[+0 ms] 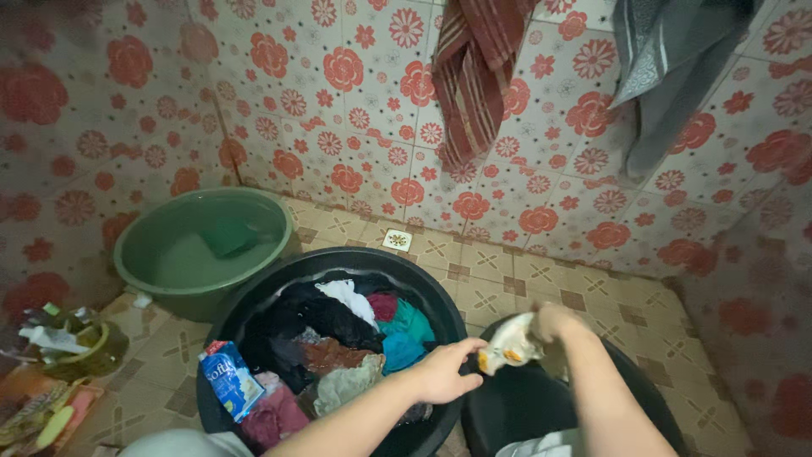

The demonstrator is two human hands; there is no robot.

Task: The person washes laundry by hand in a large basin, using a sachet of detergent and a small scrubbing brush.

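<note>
**Two hands working a pale cloth between two black tubs**

Down in the head view, the right hand is closing its grip around the top of a pale wet cloth with yellow and orange marks, fingers fully curled on it. The left hand is reaching across to the cloth's lower end, thumb and fingertips just touching or pinching it; how firm that grip is cannot be told. The cloth is hanging above the gap between two tubs, over the rim of the smaller black tub at the lower right.

Beside it, the large black basin is holding a heap of soaking clothes in black, white, teal, maroon and brown. A blue detergent packet is leaning on its near left rim. A green basin with water is sitting farther left against the flowered tile wall. A striped red towel and a grey towel are hanging on that wall. Small clutter is lying on the patterned floor at the far left.
</note>
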